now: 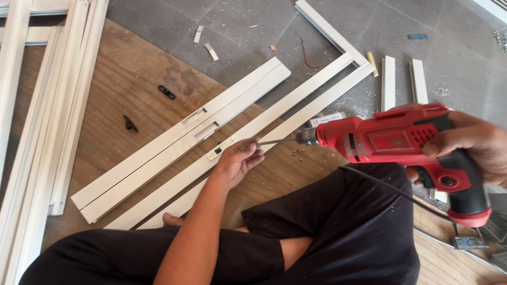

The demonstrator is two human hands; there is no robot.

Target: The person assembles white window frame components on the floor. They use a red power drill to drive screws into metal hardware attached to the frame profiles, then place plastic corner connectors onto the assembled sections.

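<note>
R hand (pixel 467 145) grips red drill (pixel 401 140), axis horizontal, bit pointing left at L hand (pixel 238 158) fingers pinching it.

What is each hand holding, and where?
The right hand holds the red drill by its handle. The left hand pinches the drill's bit at its tip.

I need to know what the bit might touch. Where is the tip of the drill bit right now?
In the head view, the drill bit's tip sits at centre, at the left hand's fingertips, just above the white frame rail; the red drill is in the right hand.
</note>
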